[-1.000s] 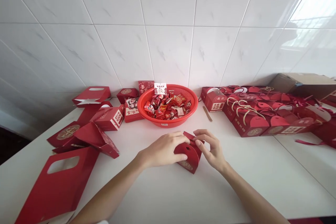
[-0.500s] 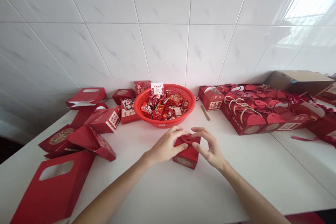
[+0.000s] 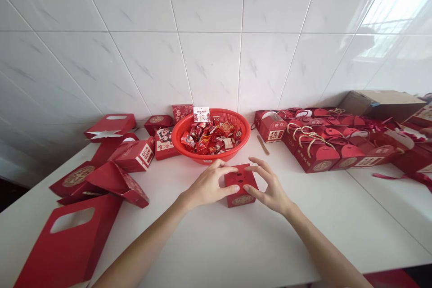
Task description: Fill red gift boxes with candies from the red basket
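A small red box (image 3: 241,197) with a gold emblem on its front stands on the white table between my hands. Two dark holes show in its top flaps. My left hand (image 3: 211,183) is at the box's left side, thumb and index fingertips on the top. From the right, my right hand (image 3: 269,186) touches the top with its thumb and index finger, the other fingers raised. Both hands rest on the box with fingers apart, neither wrapped round it. Behind it sits a red basket (image 3: 243,127) of wrapped sweets (image 3: 216,137).
Several red boxes (image 3: 131,155) and a large red carton (image 3: 72,238) lie on the left. Rows of red boxes with cord handles (image 3: 320,158) stand at the right. A thin brown stick (image 3: 263,145) lies near them, and a cardboard box (image 3: 381,101) is behind.
The small box has turned a little and now faces more squarely forward. Its top flaps lie flatter, showing two holes. Both hands remain beside it, with slight finger movement.
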`<state>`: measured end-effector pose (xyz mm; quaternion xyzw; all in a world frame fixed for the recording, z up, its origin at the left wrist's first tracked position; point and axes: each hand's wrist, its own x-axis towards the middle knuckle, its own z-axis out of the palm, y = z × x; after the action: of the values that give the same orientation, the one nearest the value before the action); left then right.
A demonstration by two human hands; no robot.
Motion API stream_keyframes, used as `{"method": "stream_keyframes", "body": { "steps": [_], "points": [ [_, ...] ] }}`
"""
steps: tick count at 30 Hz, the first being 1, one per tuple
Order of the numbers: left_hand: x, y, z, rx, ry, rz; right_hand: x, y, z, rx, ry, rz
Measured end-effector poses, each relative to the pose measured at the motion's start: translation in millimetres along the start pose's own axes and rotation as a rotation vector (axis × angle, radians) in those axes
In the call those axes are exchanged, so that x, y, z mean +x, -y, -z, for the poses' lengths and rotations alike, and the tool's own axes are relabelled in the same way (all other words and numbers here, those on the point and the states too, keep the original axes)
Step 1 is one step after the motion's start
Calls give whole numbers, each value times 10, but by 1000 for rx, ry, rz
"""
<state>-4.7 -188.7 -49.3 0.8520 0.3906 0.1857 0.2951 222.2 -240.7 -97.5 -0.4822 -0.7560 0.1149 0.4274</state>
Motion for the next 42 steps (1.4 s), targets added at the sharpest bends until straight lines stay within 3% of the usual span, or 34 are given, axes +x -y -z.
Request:
{"method": "stream_keyframes", "body": {
  "steps": [3,9,17,22,27,33,36,39,42],
  "points": [
    [-4,-32,-53,25,-101,23,-17,28,-30,-82,-68,24],
    [-1,-37,-160,95,-207,-11,-78,211,-203,-217,-34,37],
    [7,-29,-235,81,-150,-122,-130,361,-229,-332,-16,-174],
    [-22,-116,-257,-13,-10,-183,-223,367,-135,-385,-69,-237],
    [-36,-111,-202,-75,103,-186,-445,166,390,-302,-203,-299],
    [-4,-64,-126,-33,129,-168,-946,-424,1522,-566,-662,-486],
    [-12,-70,-124,-23,170,-172,-1099,-807,2029,-626,-824,-592],
    [-28,-84,-125,-15,195,-174,-1119,-1142,2344,-563,-846,-691],
    [-39,-96,-116,-9,209,-160,-1080,-1362,2492,-540,-840,-713]
  ]
}}
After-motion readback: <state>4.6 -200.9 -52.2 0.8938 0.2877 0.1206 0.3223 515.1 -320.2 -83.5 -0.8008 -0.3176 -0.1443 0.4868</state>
